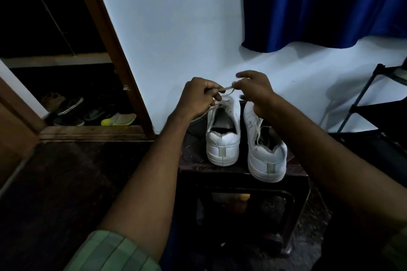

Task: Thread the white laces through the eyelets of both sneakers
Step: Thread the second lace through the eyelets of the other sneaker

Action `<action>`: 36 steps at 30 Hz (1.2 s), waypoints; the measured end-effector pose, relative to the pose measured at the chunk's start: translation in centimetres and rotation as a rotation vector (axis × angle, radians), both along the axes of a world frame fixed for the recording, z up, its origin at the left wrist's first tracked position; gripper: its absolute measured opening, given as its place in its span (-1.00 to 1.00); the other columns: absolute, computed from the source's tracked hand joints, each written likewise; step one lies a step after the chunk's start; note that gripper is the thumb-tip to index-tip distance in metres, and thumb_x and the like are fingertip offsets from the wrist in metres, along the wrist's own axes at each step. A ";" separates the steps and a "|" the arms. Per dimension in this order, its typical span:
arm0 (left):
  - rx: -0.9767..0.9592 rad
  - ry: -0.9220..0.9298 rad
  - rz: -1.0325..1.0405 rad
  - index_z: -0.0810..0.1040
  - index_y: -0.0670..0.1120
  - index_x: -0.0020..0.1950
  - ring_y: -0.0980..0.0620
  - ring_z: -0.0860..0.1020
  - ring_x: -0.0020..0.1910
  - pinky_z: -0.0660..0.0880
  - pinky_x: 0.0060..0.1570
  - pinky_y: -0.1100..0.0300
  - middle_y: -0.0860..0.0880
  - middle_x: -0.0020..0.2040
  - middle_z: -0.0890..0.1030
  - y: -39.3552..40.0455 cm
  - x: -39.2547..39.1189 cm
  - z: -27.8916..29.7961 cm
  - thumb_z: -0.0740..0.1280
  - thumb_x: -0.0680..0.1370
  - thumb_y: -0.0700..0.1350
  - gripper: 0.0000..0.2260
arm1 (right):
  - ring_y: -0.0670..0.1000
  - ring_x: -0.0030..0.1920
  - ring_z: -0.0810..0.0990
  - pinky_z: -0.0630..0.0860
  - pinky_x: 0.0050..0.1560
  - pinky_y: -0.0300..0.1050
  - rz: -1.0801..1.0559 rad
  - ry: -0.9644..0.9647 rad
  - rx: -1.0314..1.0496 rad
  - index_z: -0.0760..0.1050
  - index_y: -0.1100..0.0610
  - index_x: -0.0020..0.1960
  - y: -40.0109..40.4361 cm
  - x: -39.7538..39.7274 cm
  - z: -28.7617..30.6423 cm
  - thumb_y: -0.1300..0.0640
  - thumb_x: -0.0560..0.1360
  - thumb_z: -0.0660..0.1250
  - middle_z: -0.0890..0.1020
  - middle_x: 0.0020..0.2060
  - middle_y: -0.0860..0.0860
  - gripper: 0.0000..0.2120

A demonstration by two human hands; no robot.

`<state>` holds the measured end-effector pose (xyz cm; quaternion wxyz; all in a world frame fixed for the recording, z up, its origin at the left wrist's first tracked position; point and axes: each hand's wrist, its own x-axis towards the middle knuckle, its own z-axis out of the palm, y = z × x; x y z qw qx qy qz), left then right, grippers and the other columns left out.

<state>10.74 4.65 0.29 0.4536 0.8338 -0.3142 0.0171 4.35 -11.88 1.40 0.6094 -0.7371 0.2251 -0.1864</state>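
Two sneakers (242,138) sit heels-near on the dark bench (220,171). The left hand (198,99) and right hand (255,92) each pinch the white lace (226,88) between them, seemingly above the left shoe.

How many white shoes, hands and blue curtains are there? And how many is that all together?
White sneakers: 2 (left sneaker, right sneaker)
Hands: 2 (left hand, right hand), both holding one white lace
Blue curtains: 1
Total: 5

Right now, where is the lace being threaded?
In the head view, the white lace stretches between the left hand and right hand, just above the left sneaker on the dark stool.
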 end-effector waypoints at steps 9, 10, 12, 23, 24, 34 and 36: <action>-0.059 -0.125 0.131 0.79 -0.03 -0.09 0.23 0.69 -0.28 0.68 -0.12 0.15 0.09 -0.27 0.74 0.0 -0.2 -0.1 0.61 0.46 -0.05 -0.91 | 0.08 -0.22 0.74 0.70 -0.03 0.10 0.202 -0.046 -0.358 0.72 0.15 -0.12 1.2 -0.3 -0.5 0.20 0.51 0.43 0.74 -0.30 0.05 -0.91; -0.051 -0.113 0.120 0.79 -0.03 -0.11 0.22 0.69 -0.29 0.68 -0.12 0.14 0.09 -0.29 0.73 0.0 -0.3 -0.3 0.60 0.46 -0.07 -0.93 | 0.08 -0.25 0.74 0.70 -0.05 0.15 0.177 -0.030 -0.361 0.72 0.15 -0.18 1.1 -0.4 -0.7 0.21 0.48 0.45 0.73 -0.34 0.06 -0.91; -0.032 -0.107 0.093 0.79 -0.02 -0.11 0.18 0.70 -0.28 0.68 -0.12 0.11 0.09 -0.31 0.72 0.2 -0.6 -0.5 0.60 0.46 -0.11 -0.96 | 0.05 -0.32 0.71 0.70 -0.09 0.17 0.155 -0.002 -0.393 0.72 0.13 -0.26 1.0 -0.6 -0.7 0.24 0.43 0.49 0.70 -0.40 0.06 -0.90; 0.034 0.309 0.092 0.77 -0.15 -0.13 0.03 0.73 -0.23 0.63 -0.23 0.29 -0.09 -0.20 0.75 2.4 -1.9 0.4 0.64 0.41 -0.22 -0.89 | 0.02 -0.15 0.68 0.59 -0.09 -0.09 0.169 0.056 -0.745 0.76 0.08 -0.18 1.0 -2.3 -0.4 0.15 0.39 0.53 0.74 -0.27 0.02 -0.97; -0.020 0.391 0.107 0.74 -0.19 -0.17 0.00 0.73 -0.21 0.65 -0.23 0.27 -0.13 -0.15 0.75 2.5 -2.0 0.5 0.59 0.44 -0.31 -0.92 | 0.02 -0.16 0.67 0.56 -0.11 -0.11 0.177 0.055 -0.754 0.76 0.08 -0.19 1.1 -2.3 -0.5 0.14 0.39 0.54 0.73 -0.28 0.01 -0.97; -0.149 0.757 0.195 0.64 -0.36 0.04 0.10 0.70 -0.26 0.65 -0.28 0.23 -0.10 -0.14 0.72 2.4 -2.0 0.4 0.31 0.53 -0.48 -0.84 | 0.10 -0.23 0.60 0.41 -0.26 -0.16 0.140 0.080 -0.791 0.69 0.06 -0.26 3.4 -1.9 -2.1 0.13 0.32 0.44 0.64 -0.36 0.04 -0.95; -0.152 0.783 0.190 0.64 -0.37 0.06 0.10 0.72 -0.28 0.65 -0.28 0.22 -0.08 -0.18 0.73 2.6 -2.0 0.5 0.32 0.53 -0.48 -0.83 | 0.09 -0.24 0.60 0.40 -0.27 -0.17 0.141 0.071 -0.787 0.71 0.06 -0.24 3.5 -1.8 -2.2 0.13 0.33 0.45 0.65 -0.34 0.04 -0.94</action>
